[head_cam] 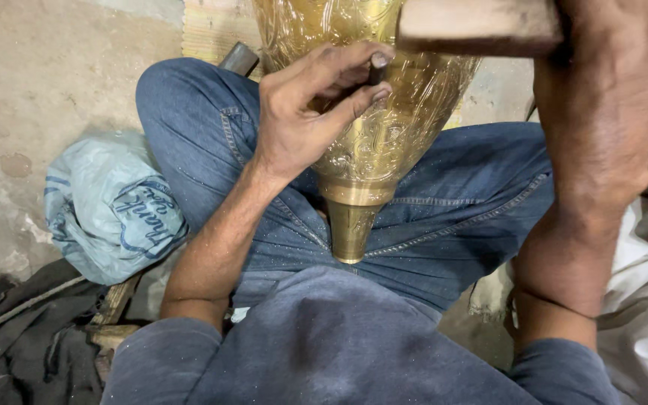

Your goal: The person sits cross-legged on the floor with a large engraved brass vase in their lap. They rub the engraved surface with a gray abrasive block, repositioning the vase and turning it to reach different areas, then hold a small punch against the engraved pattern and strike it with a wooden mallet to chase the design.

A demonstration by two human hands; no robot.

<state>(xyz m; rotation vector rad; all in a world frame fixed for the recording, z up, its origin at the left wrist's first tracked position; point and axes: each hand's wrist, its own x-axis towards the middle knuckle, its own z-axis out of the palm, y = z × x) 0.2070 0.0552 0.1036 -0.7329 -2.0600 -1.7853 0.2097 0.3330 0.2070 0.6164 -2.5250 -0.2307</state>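
A large engraved brass vessel (pixel 369 127) lies across my lap, its narrow neck (pixel 352 232) pointing toward my body. My left hand (pixel 309 105) pinches a small dark metal chisel (pixel 378 69) between thumb and fingers, its tip set against the brass surface. My right hand (pixel 601 90) is raised close to the camera, closed around the handle of a wooden mallet (pixel 478 26) whose block head hangs above the chisel. I sit with knees spread, in blue jeans (pixel 459 210) and a grey-blue sweater.
A light blue plastic bag (pixel 110 206) sits on the concrete floor at my left. Dark cloth (pixel 24 337) is piled at the lower left. White fabric (pixel 646 315) lies at the right. A dark metal pipe end (pixel 238 56) shows behind my left knee.
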